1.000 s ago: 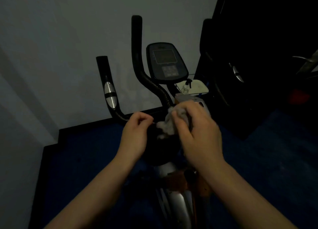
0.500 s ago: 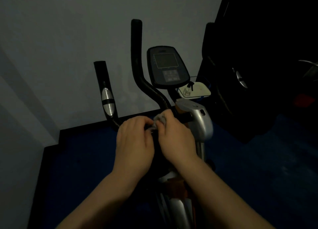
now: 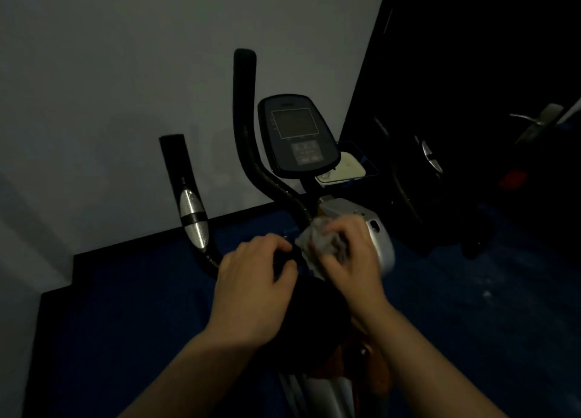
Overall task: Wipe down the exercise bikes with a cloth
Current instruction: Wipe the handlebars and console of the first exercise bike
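Note:
An exercise bike stands in front of me in dim light, with a dark console [image 3: 297, 134], a tall black handlebar [image 3: 248, 128] and a shorter left grip carrying a silver sensor [image 3: 192, 216]. My right hand [image 3: 349, 260] grips a crumpled grey cloth [image 3: 327, 241] against the base of the handlebar stem, beside the silver housing [image 3: 382, 244]. My left hand [image 3: 251, 288] has its fingers curled over the dark bar junction just left of the cloth. The seat below my hands is a dark shape, partly hidden by my arms.
A grey wall [image 3: 125, 87] rises behind the bike, with a black skirting along blue floor [image 3: 132, 307]. A white tray [image 3: 342, 169] sits behind the console. Dark equipment [image 3: 440, 134] fills the right side, with a silver handle [image 3: 534, 122] and something red [image 3: 512, 178].
My right hand has shifted to the right with the cloth, so more of the cloth shows. The hands, pressed close half a second ago, are slightly apart again. The view tilted a little.

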Demonstrator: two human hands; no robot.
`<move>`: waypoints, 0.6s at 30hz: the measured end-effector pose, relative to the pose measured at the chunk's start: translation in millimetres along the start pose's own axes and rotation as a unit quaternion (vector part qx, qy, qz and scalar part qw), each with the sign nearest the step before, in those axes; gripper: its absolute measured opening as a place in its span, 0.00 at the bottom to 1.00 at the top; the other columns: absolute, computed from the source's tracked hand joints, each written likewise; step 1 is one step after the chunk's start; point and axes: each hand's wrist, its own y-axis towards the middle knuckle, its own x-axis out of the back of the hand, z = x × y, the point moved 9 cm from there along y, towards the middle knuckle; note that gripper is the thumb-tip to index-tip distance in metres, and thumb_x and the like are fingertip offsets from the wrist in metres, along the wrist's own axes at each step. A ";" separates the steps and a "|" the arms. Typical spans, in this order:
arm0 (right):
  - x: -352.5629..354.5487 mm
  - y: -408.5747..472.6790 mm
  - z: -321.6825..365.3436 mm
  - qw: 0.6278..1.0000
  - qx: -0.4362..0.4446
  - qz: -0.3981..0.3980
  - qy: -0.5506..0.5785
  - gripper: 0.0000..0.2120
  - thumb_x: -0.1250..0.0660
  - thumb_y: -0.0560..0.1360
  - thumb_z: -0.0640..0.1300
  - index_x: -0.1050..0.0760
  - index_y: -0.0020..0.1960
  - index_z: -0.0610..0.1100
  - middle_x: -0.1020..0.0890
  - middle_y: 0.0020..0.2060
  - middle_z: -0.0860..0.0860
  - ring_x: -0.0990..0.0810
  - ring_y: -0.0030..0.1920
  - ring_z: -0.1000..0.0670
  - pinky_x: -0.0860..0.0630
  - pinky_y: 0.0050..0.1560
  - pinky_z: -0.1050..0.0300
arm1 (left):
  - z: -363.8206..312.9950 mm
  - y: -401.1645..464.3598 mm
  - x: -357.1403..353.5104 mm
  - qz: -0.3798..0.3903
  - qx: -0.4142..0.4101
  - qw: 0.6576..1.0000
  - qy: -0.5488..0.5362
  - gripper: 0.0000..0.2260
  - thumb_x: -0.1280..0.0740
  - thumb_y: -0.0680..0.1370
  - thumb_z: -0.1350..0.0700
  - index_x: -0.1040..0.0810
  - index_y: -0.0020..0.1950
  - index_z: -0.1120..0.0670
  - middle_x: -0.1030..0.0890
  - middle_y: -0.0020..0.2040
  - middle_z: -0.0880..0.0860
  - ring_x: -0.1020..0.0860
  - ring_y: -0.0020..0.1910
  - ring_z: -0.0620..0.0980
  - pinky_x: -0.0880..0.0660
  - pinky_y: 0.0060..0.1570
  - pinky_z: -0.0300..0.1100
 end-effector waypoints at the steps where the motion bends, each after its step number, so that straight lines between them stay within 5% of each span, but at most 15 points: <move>1: 2.8 -15.8 -2.9 1.000 0.006 0.005 0.005 0.09 0.31 0.70 0.39 0.27 0.47 0.50 0.27 0.47 0.51 0.28 0.49 0.62 0.33 0.48 0.74 | 1.3 -0.5 -1.8 -0.002 -0.003 1.000 0.004 0.08 0.38 0.77 0.47 0.28 0.56 0.40 0.27 0.51 0.38 0.36 0.48 0.35 0.39 0.55 0.37; 5: 8.9 -37.5 -6.4 0.996 -0.041 0.013 0.076 0.07 0.38 0.74 0.50 0.21 0.46 0.54 0.30 0.51 0.61 0.27 0.54 0.60 0.31 0.55 0.72 | 2.1 2.3 -4.6 0.000 -0.001 1.000 0.009 0.08 0.38 0.76 0.48 0.27 0.54 0.40 0.28 0.48 0.36 0.39 0.45 0.32 0.46 0.49 0.33; 11: -4.5 -30.7 -9.6 0.997 -0.028 0.020 0.072 0.07 0.31 0.70 0.50 0.24 0.48 0.55 0.32 0.60 0.52 0.31 0.63 0.56 0.33 0.60 0.69 | 2.9 1.3 -3.9 0.001 0.000 1.000 0.003 0.07 0.36 0.76 0.49 0.26 0.53 0.41 0.27 0.47 0.36 0.33 0.48 0.36 0.42 0.50 0.37; 14: -13.7 -16.0 -5.5 0.996 0.000 0.079 0.042 0.15 0.32 0.71 0.49 0.29 0.57 0.57 0.34 0.57 0.54 0.30 0.58 0.60 0.32 0.56 0.71 | 2.9 2.7 -4.1 0.000 0.008 1.000 -0.001 0.07 0.39 0.75 0.46 0.26 0.53 0.40 0.26 0.46 0.37 0.32 0.47 0.37 0.41 0.49 0.38; 18: -19.3 12.7 2.8 0.990 0.045 0.130 -0.033 0.08 0.32 0.73 0.52 0.31 0.48 0.54 0.34 0.48 0.56 0.28 0.47 0.60 0.29 0.46 0.68 | 4.7 3.8 -5.7 0.006 0.018 1.000 0.002 0.08 0.39 0.74 0.46 0.25 0.52 0.41 0.23 0.47 0.38 0.28 0.49 0.39 0.35 0.53 0.43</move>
